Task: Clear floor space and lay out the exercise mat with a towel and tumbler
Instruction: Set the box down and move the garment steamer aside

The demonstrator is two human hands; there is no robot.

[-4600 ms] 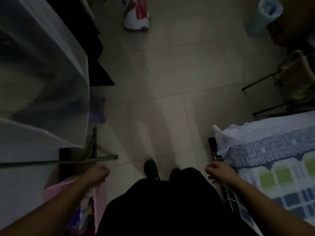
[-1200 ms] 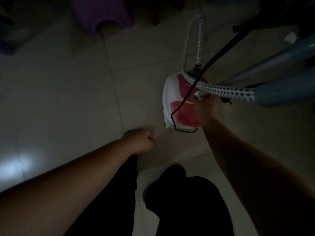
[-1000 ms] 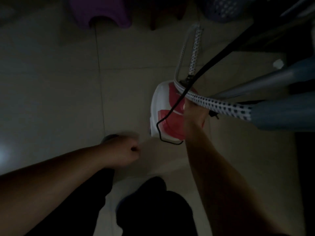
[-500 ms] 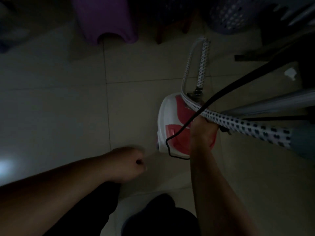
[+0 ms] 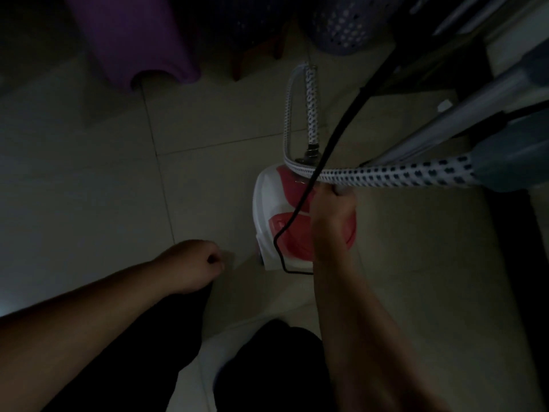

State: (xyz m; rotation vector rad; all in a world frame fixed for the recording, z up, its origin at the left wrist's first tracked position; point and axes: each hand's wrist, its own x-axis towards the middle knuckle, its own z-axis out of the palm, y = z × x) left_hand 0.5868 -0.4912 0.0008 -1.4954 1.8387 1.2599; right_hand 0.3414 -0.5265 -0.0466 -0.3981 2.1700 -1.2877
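A white and red garment steamer stands on the tiled floor just ahead of my feet. My right hand is closed around its pole, right where the spotted fabric hose and a black cord cross. The hose loops up behind the base and runs right to the steamer's grey head. My left hand hangs to the left of the base in a loose fist, holding nothing. No mat, towel or tumbler is in view.
The room is dim. A purple plastic stool stands at the top left and a perforated laundry basket at the top, with dark chair legs between them. Dark furniture fills the right edge. Bare tiles lie to the left.
I walked across the room to the steamer and took hold of its pole with my right hand. Over the last second the steamer base has shifted slightly across the tiles; my left fist stays beside it.
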